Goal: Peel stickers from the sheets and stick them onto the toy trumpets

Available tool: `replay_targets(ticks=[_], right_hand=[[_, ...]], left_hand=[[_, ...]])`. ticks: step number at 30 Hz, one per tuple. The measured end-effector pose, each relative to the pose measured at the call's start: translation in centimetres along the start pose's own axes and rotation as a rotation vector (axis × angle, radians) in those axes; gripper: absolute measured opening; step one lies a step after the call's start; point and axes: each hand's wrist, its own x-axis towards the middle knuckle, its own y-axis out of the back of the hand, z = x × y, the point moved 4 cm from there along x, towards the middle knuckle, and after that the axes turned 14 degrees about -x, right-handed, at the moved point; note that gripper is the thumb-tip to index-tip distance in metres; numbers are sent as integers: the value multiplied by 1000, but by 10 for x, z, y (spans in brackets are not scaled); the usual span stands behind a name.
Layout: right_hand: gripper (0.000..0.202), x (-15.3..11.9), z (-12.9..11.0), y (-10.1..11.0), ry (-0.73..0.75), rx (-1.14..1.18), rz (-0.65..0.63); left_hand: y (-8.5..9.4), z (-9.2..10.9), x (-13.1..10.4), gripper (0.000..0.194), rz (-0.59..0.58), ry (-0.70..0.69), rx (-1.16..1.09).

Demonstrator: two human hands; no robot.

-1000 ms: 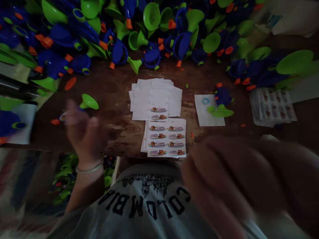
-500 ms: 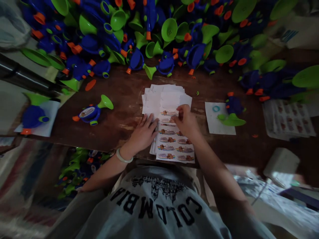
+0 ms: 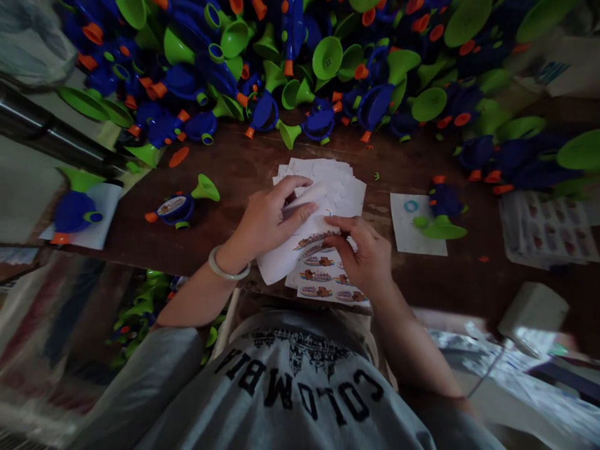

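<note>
My left hand (image 3: 272, 215) pinches a white sticker sheet (image 3: 276, 256) between thumb and fingers, and the sheet is bent up with its pale back showing. My right hand (image 3: 365, 253) is at the sheet's right side. Its thumb and index finger are curved and apart, the tips close to the printed stickers (image 3: 319, 239); nothing shows clearly between them. Beneath lies another sheet (image 3: 323, 281) with rows of bear-and-rainbow stickers. Behind it is a stack of white paper sheets (image 3: 349, 184). Left of my hands, a blue toy with a green horn (image 3: 177, 209) bears an oval sticker.
Blue, green and orange horn toys (image 3: 319, 119) are heaped along the back of the brown table (image 3: 234, 150). One toy (image 3: 72, 209) lies far left. At right are another toy (image 3: 445, 200), a white paper (image 3: 415, 244) and plastic-covered sticker sheets (image 3: 539, 231). More toys (image 3: 140, 312) lie below the table's left edge.
My left hand has gone from resting flat beside the sheets to gripping the top sheet, which is now bent up. My right hand has shifted slightly right and down. The view has shifted slightly.
</note>
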Motion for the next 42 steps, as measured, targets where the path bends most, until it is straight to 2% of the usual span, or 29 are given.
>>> replay_targets(ticks=[4,8,12,18,21,23,26,28,31,33,39,42], right_hand=[[24,-4,-7,8,-29,-19,18],[29,-7,-13,12,-8,-23,53],[26,-11,-14,13,1,-47,75],[41,-17,-15,13,62,-44,197],[31,-22,-15,11,104,-63,240],[20,-26,-11,13,36,-36,293],[12,-34,3,19,-167,118,419],[26,-35,9,17,-230,200,368],[67,-33,9,7,-208,306,153],[80,-33,7,2,-206,382,74],[78,-34,4,0,-132,456,17],[71,-36,5,2,-181,394,21]], left_hand=[[1,8,-3,41,22,24,-82],[0,7,-4,34,23,38,-90],[-1,4,-5,31,15,75,-77],[0,4,-3,27,23,139,-122],[2,1,0,26,60,142,-152],[6,-3,1,24,103,147,-157],[11,-8,2,22,163,167,-190],[12,-9,3,23,177,174,-225],[11,-7,4,24,194,150,-226],[9,-4,5,25,214,132,-200],[9,-4,6,24,256,120,-184],[9,-4,6,23,237,125,-206]])
